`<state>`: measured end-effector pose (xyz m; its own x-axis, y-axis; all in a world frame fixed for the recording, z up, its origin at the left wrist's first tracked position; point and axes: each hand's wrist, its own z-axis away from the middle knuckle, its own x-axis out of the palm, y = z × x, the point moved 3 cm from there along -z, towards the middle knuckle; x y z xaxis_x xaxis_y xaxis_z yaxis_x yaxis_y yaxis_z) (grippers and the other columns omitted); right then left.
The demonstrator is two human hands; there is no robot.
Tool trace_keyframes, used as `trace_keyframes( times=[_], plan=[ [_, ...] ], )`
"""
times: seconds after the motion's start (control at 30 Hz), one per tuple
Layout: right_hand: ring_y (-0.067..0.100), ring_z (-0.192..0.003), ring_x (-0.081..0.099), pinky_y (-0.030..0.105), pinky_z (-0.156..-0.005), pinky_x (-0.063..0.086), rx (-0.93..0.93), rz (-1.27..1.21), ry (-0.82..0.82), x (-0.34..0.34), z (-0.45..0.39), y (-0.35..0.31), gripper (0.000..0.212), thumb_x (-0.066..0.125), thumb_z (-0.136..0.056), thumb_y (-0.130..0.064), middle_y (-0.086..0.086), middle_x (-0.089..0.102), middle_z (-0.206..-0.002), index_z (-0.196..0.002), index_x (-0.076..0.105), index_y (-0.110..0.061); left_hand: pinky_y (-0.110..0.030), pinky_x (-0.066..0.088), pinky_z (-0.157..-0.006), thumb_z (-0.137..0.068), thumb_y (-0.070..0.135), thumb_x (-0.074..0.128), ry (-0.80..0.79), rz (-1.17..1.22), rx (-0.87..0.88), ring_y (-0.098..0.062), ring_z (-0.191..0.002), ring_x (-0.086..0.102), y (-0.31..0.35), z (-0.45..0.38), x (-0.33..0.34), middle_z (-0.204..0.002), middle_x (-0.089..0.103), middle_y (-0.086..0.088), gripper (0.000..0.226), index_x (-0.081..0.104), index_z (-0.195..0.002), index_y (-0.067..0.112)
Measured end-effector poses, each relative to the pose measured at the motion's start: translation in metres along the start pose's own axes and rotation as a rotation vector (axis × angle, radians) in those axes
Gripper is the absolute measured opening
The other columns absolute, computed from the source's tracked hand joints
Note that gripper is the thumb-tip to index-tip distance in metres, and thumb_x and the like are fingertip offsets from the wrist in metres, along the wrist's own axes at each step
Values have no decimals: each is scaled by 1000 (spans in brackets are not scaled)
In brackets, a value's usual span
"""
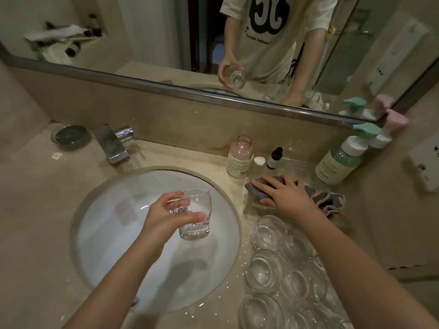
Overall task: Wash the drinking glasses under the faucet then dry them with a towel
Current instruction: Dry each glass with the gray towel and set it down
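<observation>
Bathroom vanity, beige stone counter (35, 210) with undermount white sink (114, 233), mirror (142, 32) along back edge.

Near right edge of counter: cluster of clear drinking glasses (280, 269) lying rim toward camera, packed touching, droplets around them. Empty as far as visible; washed or not, cannot tell.

Over sink basin, right of its centre: left hand (166, 217) clamped on one glass (194, 214), thumb across front wall, fingers curled round far side. Upright, slightly tilted, a little water apparently pooled at thick base. Looks rinsed, ready for drying.

Right of sink, mid counter: right hand (282, 193) laid flat, fingers spread and straight, on grey-purple towel (325, 200); pressing, not yet pinching.

Step in hand, judged: picking up towel to dry held glass. Doing it well: tip leftover water into basin first, gather towel into palm, push cloth inside down to base, turn glass against cloth, keep grip low on wet wall, keep elbow clear of glass cluster.

Toward back edge: open pink bottle (240, 157), cap off, level unclear; small white cap (259, 160) beside it; small dark dropper bottle (274, 157), capped; green pump bottle (339, 162) near right back corner, mostly full. Back left: faucet (114, 143), no water running; soap dish (70, 136) near back left corner, contents unclear.
</observation>
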<state>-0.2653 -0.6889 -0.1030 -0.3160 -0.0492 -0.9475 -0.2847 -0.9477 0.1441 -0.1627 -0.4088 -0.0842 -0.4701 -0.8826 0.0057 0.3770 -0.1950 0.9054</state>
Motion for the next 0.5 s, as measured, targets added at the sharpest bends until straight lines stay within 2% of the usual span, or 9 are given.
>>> trace_keyframes(
  times=[0.13, 0.27, 0.4, 0.5],
  plan=[
    [29, -129, 34, 48, -98, 33, -14, 6, 107, 3, -2, 0, 49, 24, -102, -50, -16, 21, -158, -150, 12, -49, -33, 53, -81, -21, 33, 90, 10, 52, -16, -19, -104, 68, -1, -3, 1, -109, 71, -1, 92, 65, -110, 22],
    [29, -121, 39, 44, -88, 33, -20, -35, 192, 3, -4, -2, 47, 31, -103, -45, -15, 34, -153, -149, 24, -46, -39, 54, -88, -23, 33, 90, 8, 73, -6, -21, -106, 68, 3, -4, -2, -111, 71, -2, 93, 64, -111, 22],
    [28, -121, 37, 42, -86, 31, 13, -55, 235, 3, -6, -3, 52, 42, -103, -35, -16, 34, -151, -149, 22, -48, -39, 54, -89, -23, 32, 89, 4, 79, 21, -20, -106, 68, 11, -3, -8, -110, 71, -3, 93, 64, -112, 21],
    [32, -109, 44, 40, -75, 30, 14, -152, 336, -8, -7, -9, 45, 47, -100, -34, -11, 50, -141, -143, 40, -44, -42, 54, -92, -23, 32, 89, 7, 93, 32, -21, -107, 67, 16, -2, -15, -111, 71, -4, 93, 64, -112, 20]
  ],
)
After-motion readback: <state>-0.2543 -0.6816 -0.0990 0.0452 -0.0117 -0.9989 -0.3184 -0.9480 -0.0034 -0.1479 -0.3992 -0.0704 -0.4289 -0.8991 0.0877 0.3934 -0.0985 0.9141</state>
